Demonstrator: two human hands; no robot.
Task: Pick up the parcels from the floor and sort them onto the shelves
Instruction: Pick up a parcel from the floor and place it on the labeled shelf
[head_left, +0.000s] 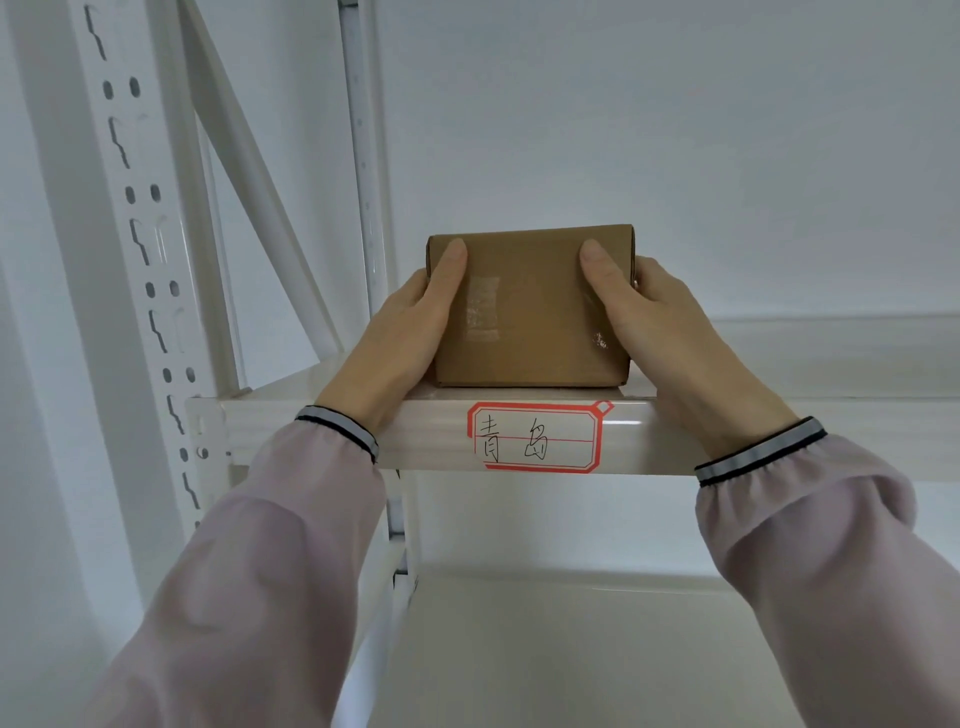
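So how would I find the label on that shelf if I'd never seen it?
Start at the white metal rack and follow the front edge of the upper shelf. The label is stuck there, directly below the brown cardboard parcel: white, red-bordered, with handwritten Chinese characters.

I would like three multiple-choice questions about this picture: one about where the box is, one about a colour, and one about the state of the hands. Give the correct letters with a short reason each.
1. Where is the cardboard box?
A. on the floor
B. on the shelf, just above the label
C. on the lower shelf

2. What colour is the label's border?
A. red
B. blue
C. green

3. How is the box held?
A. by the left hand only
B. by no hand
C. by both hands, one at each side

Answers: 1 B, its bottom edge sits at the shelf's front edge over the label. 2 A, a red frame surrounds the handwriting. 3 C, the left hand and the right hand press its sides, thumbs on the front.
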